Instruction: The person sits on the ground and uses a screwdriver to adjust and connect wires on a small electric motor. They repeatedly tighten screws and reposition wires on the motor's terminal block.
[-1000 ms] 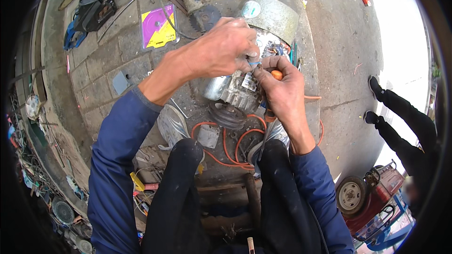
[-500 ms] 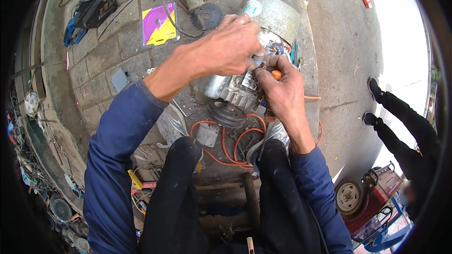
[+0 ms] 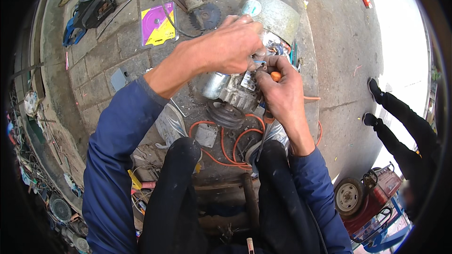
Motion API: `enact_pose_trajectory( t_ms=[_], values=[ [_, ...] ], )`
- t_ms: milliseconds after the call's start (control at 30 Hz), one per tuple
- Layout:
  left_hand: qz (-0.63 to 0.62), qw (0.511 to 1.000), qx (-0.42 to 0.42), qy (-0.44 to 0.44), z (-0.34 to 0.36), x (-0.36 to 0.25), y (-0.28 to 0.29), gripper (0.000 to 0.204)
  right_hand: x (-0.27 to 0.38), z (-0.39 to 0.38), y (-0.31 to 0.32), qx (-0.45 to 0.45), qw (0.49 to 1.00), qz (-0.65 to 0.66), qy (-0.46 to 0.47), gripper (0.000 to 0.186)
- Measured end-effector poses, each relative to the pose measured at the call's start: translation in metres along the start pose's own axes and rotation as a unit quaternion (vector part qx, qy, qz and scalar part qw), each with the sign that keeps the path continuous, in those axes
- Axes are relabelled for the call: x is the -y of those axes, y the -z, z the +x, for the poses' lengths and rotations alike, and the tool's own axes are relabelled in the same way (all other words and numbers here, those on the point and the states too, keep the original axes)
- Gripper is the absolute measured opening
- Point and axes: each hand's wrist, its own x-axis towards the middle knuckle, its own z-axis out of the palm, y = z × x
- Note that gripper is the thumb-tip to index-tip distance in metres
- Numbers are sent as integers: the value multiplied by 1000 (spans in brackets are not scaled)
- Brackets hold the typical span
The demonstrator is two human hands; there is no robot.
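Our left hand (image 3: 230, 43) edges rightward over last second, grip apparently pinched on blue wire (image 3: 259, 61) above motor (image 3: 235, 95); motor rests on pavement (image 3: 101, 57). Our right hand (image 3: 284, 96) barely moves, grip clamped around orange-handled screwdriver (image 3: 276, 76). Small shift only: we judge fine wire work continues.

This place seems to be an open-air repair workshop — the work lies directly on the stone paving (image 3: 101, 59), in daylight. A dirty motor (image 3: 235, 93) with a grooved pulley (image 3: 226, 115) sits there, and beyond it are a toothed saw blade (image 3: 205, 17), a packaged disc (image 3: 157, 26) and a blue-and-black power tool (image 3: 92, 9). Along the left side there is a heap of cables and old parts (image 3: 60, 208) — and at the right, a red wheeled machine (image 3: 376, 193) stands outdoors too.
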Motion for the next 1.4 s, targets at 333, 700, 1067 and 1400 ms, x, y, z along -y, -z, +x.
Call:
enact_pose_trajectory(
  t_ms=[333,700,1067,1400],
  values=[
    [-3,1000,20,-14,7,1,-2,38,34,-18,38,-68,991,99,-60,36],
    [-8,996,81,24,19,0,5,28,86,-75,141,-68,866,304,390,38],
    [-13,996,87,34,25,3,-3,20,104,-30,95,69,858,256,441,31],
    [-15,995,92,38,23,-2,3,22,99,-23,84,90,858,228,452,29]
  ],
)
